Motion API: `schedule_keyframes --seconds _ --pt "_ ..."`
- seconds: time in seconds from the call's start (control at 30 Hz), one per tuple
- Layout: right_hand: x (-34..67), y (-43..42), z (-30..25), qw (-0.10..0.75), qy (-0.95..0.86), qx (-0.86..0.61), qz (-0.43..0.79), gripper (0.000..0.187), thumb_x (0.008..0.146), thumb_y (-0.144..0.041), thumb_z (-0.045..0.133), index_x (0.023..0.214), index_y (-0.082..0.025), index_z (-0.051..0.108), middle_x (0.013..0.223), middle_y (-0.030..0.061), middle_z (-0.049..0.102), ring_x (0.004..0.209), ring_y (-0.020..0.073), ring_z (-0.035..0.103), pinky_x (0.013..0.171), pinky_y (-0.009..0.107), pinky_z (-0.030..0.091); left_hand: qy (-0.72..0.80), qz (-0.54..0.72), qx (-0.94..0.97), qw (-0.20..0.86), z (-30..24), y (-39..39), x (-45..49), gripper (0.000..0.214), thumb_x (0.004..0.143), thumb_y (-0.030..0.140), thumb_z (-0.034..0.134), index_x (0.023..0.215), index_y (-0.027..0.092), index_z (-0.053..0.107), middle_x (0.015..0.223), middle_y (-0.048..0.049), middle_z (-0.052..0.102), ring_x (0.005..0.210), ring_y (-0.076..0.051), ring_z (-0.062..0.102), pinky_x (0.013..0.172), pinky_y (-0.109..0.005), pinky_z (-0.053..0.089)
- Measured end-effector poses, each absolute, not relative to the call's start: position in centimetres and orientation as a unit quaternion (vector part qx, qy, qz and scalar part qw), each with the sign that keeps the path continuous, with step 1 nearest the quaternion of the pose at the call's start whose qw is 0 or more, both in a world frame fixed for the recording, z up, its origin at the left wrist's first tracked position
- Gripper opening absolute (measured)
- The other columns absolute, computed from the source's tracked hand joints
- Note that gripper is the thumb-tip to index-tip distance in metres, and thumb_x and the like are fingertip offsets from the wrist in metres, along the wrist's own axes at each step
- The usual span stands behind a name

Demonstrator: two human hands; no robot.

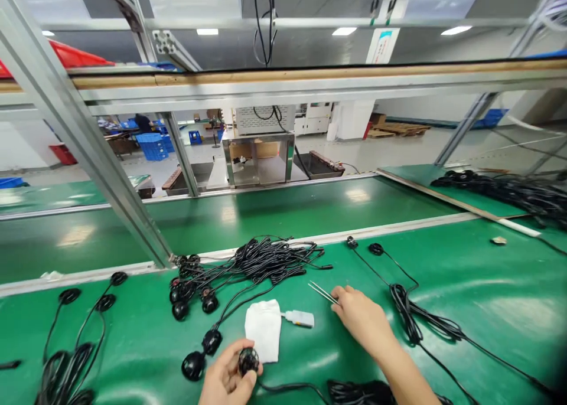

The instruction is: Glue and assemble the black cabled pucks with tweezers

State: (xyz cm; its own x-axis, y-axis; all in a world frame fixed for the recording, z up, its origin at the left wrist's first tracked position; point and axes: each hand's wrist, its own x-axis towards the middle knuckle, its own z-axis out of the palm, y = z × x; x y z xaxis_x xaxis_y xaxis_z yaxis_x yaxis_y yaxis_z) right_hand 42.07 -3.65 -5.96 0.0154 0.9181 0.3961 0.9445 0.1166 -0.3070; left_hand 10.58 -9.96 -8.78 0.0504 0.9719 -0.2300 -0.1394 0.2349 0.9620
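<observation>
My left hand [230,374] grips a small round black cabled part [248,361] between thumb and fingers, low in the middle of the head view. A black cable [287,386] runs from it to the right. My right hand [361,316] is closed round metal tweezers [323,291], whose tips point left and away from me above the green mat. Between the hands lie a folded white cloth [267,328] and a small white bottle [300,318] with a thin nozzle. Two round black parts [194,365] sit left of my left hand.
A heap of black cables with round ends [266,260] lies beyond the cloth. More coiled cables rest at left [66,372] and right [405,310], and a bundle [509,192] at far right. A metal post [97,139] and shelf rail [310,92] frame the bench.
</observation>
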Motion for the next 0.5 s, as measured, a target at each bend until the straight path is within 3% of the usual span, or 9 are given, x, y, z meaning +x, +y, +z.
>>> schedule_keyframes --seconds 0.1,0.17,0.3,0.37,0.5 --pt "42.5 -3.7 -6.3 0.254 -0.705 -0.66 0.039 0.019 0.083 -0.021 0.057 0.065 -0.021 0.058 0.058 0.0012 0.06 0.048 0.0146 0.057 0.046 0.024 0.038 0.525 0.434 0.424 0.597 -7.5 -10.1 10.8 0.049 0.063 0.034 0.088 0.105 0.017 0.068 0.079 -0.0074 0.076 0.058 -0.014 0.059 0.049 -0.022 0.04" --pt "41.5 -3.9 -5.9 0.265 -0.713 -0.644 0.081 0.016 0.087 -0.028 0.053 0.076 -0.021 0.061 0.06 -0.0002 0.06 0.049 0.0143 0.058 0.047 0.024 0.043 0.541 0.413 0.426 0.596 -6.8 -10.2 10.8 0.046 0.064 0.028 0.086 0.104 0.016 0.068 0.078 -0.0067 0.075 0.053 -0.011 0.054 0.048 -0.021 0.038" --pt "37.5 -5.6 -4.2 0.443 -0.677 -0.539 0.234 0.022 0.096 -0.039 0.05 0.1 -0.021 0.062 0.079 0.0022 0.067 0.056 0.0142 0.066 0.051 0.024 0.055 0.565 0.4 0.427 0.582 -6.2 -10.2 11.1 0.04 0.066 0.021 0.08 0.104 0.014 0.068 0.074 -0.0041 0.07 0.052 -0.01 0.05 0.046 -0.02 0.038" --pt "34.9 -6.9 -3.7 0.518 -0.663 -0.46 0.284 0.016 0.096 -0.034 0.055 0.092 -0.021 0.062 0.088 0.0044 0.069 0.063 0.0151 0.07 0.056 0.024 0.059 0.577 0.392 0.434 0.57 -6.1 -10.2 11.2 0.037 0.067 0.017 0.076 0.103 0.014 0.067 0.071 -0.0021 0.066 0.054 -0.011 0.049 0.046 -0.021 0.038" --pt "30.6 -9.0 -4.1 0.516 -0.743 -0.352 0.238 0.008 0.092 -0.015 0.059 0.094 -0.022 0.064 0.086 0.0035 0.071 0.08 0.0164 0.072 0.073 0.023 0.06 0.576 0.386 0.458 0.557 -5.9 -10.2 11.4 0.029 0.07 0.012 0.068 0.099 0.015 0.065 0.073 -0.0005 0.063 0.056 -0.011 0.05 0.047 -0.021 0.041"
